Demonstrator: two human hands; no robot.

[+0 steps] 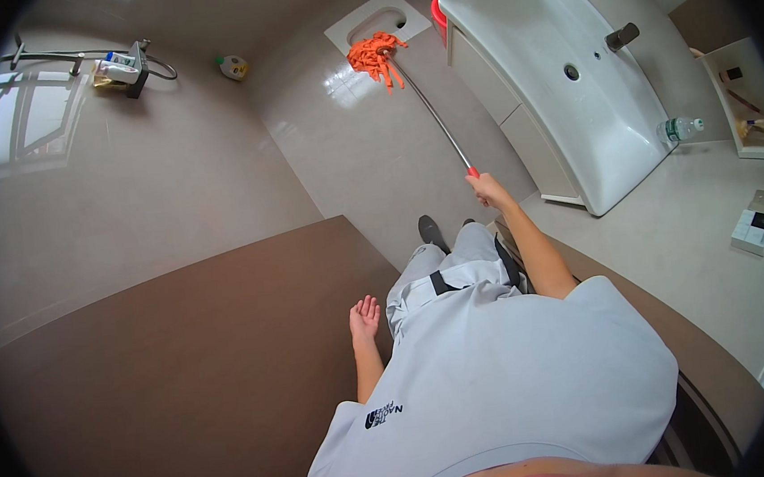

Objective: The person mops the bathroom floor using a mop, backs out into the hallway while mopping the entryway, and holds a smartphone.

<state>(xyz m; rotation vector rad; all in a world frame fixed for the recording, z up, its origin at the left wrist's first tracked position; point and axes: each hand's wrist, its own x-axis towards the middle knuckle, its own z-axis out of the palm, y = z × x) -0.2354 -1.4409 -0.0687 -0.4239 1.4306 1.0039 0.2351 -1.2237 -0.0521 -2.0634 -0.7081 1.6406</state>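
My right hand [489,191] is wrapped round the red grip end of a mop [437,117], whose thin metal pole slants away from me. Its orange strip head [371,56] is spread on the grey floor, at the near edge of a white squat toilet [339,30]. My left hand [366,315] hangs at my left side, palm turned up and fingers apart, with nothing in it. Beside that hand is a broad brown panel [193,343].
A white washbasin on a cabinet [530,65] stands at the right, with a clear bottle [680,130] on its rim. Behind it shows a red bucket [439,19]. A white and yellow bottle [232,67] is by the far left wall, near a shower fixture [137,74].
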